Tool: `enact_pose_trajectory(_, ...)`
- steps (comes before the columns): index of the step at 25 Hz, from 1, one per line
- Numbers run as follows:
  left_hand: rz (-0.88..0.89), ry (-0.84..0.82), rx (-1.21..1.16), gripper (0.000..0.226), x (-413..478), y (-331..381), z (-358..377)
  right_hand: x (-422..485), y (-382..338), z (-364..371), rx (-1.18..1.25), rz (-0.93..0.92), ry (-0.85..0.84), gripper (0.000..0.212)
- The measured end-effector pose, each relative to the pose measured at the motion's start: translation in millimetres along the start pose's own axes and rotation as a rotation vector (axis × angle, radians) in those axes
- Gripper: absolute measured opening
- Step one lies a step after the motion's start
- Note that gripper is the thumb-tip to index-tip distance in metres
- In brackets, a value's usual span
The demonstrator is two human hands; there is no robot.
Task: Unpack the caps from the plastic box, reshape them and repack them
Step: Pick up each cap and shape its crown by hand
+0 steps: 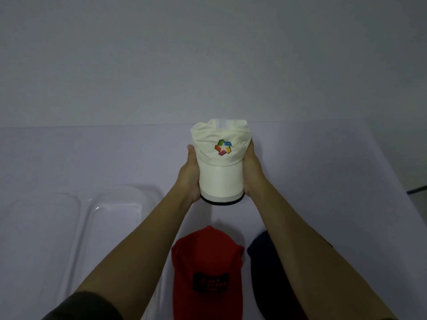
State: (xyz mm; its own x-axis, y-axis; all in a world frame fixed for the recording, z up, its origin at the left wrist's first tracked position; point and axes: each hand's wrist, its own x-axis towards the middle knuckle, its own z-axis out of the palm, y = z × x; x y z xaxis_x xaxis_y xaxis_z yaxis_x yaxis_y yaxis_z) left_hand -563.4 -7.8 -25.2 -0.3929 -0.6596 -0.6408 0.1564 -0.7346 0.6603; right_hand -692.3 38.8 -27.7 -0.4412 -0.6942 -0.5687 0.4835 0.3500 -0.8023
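Observation:
A cream-white cap (221,168) with a multicoloured star logo and a dark-edged brim is held up above the table, brim toward me, crown crumpled. My left hand (190,175) grips its left side and my right hand (252,170) grips its right side, the fingers wrapping behind it. Below it a red cap (206,271) with a dark patch lies on the table. A dark navy cap (265,255) lies to the right of the red one, partly hidden by my right forearm. The clear plastic box (115,218) stands at the left.
A clear plastic lid (39,227) lies left of the box. The table (323,169) is covered in a pale cloth and meets a plain wall at the back. The table's right edge runs diagonally at far right.

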Motion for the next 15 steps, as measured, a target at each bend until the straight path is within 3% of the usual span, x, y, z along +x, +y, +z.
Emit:
enact_pose_trajectory(3,0.003,-0.043,-0.119,0.067,3,-8,-1,-6,-2,7,0.079,0.031,-0.064,0.066)
enact_pose_trajectory(7,0.123,0.134,-0.064,0.048,3,-4,-8,1,3,3,0.021,-0.115,0.051,0.069)
enact_pose_trajectory(11,0.102,0.188,-0.03,0.032,4,-12,-19,1,28,-5,0.0,-0.138,0.127,0.015)
enact_pose_trajectory(15,0.088,0.266,0.234,0.022,13,-20,-38,10,50,-11,-0.149,-0.007,0.172,0.031)
